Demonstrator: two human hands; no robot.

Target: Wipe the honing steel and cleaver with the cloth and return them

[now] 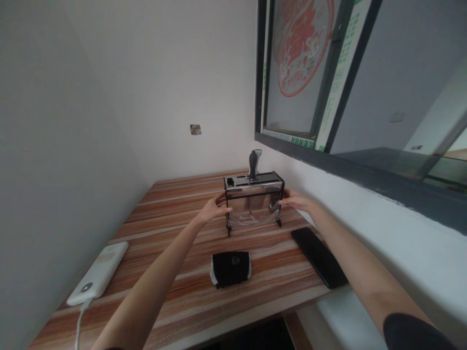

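A clear-sided knife rack (239, 206) with a slotted top and dark end frames stands upright near the back right of the wooden table. A dark-handled tool (253, 165) rises from its top; its kind I cannot make out. My left hand (213, 208) grips the rack's left end, thumb in front and fingers partly hidden behind. At the opposite end, my right hand (295, 199) holds the frame in a similar way. Loose clear plastic (272, 216) shows at the lower front. Closer to me lies a small black pouch (230, 268) with white sides.
A white power bank (100, 272) with a white cable (79, 321) lies at the table's left edge. On the right, a black phone (319, 256) rests beneath my right forearm. Walls bound the table (175, 209), and a dark-framed window (292, 138) is on the right.
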